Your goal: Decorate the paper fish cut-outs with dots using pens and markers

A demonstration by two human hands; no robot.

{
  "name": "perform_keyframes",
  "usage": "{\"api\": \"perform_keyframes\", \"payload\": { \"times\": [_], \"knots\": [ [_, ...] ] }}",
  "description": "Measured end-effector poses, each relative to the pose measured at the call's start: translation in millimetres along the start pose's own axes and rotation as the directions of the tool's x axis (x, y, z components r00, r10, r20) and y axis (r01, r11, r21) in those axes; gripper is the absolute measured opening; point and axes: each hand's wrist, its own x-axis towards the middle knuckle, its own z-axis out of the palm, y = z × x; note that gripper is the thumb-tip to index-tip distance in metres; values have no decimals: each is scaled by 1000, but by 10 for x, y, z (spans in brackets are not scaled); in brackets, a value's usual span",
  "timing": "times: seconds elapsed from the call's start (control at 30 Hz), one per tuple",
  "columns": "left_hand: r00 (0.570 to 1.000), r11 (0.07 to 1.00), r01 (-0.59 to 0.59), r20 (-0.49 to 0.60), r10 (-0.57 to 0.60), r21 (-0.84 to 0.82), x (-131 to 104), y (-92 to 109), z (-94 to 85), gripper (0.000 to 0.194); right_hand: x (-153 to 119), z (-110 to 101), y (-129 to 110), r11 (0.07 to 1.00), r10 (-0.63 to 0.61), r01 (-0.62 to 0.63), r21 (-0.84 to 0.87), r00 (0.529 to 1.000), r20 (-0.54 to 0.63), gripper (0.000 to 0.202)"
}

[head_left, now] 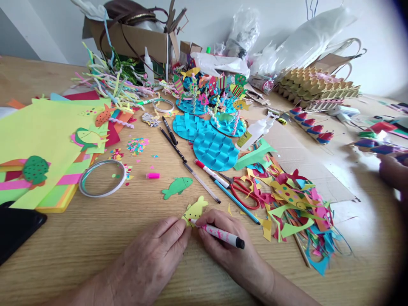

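Note:
A yellow paper fish (196, 208) with small dark dots lies on the table at the front. The fingers of my left hand (153, 250) are closed at its lower left end, pressing or pinching it. In my right hand (226, 242) is a white and pink marker (223, 235) with a black end, its tip on the fish. Just beyond lies a green paper fish (177, 187). A pink marker cap (153, 176) rests to its left. To the right are a red-capped marker (212, 173), a blue pencil (237, 202) and red-handled scissors (245, 193).
Rolls of tape (102, 178) and coloured paper sheets (57, 123) lie left. Blue woven paper discs (215, 151) and glue bottles (251, 134) stand behind. Paper scraps (296, 212) heap up at right. Another person's hand (393, 172) is at the right edge, near painted egg-carton pieces (376, 146).

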Motion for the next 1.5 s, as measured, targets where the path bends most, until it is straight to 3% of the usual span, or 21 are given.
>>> {"api": "perform_keyframes", "payload": {
  "times": [0.13, 0.57, 0.8, 1.13, 1.5],
  "knots": [
    [999, 1000, 5, 35, -5, -10, -9, -10, -2, 36, 0, -6, -11, 1000, 1, -1, 23, 1000, 5, 12],
    [999, 1000, 5, -38, -5, 2, 22, 0, -22, 42, 0, -11, 7, 999, 16, -17, 38, 1000, 24, 12],
    [1000, 1000, -6, -24, 6, 14, -6, -7, -20, 41, -47, -96, 11, 998, 46, -43, 41, 997, -65, 10],
    [996, 999, -7, -90, 12, 52, 62, -1, -44, 45, -78, -76, 18, 1000, 20, -20, -1, 1000, -13, 12],
    [997, 998, -18, -68, 22, 55, 38, -5, -54, 46, -98, -44, 34, 1000, 7, -7, 6, 1000, -15, 13]
  ]
}}
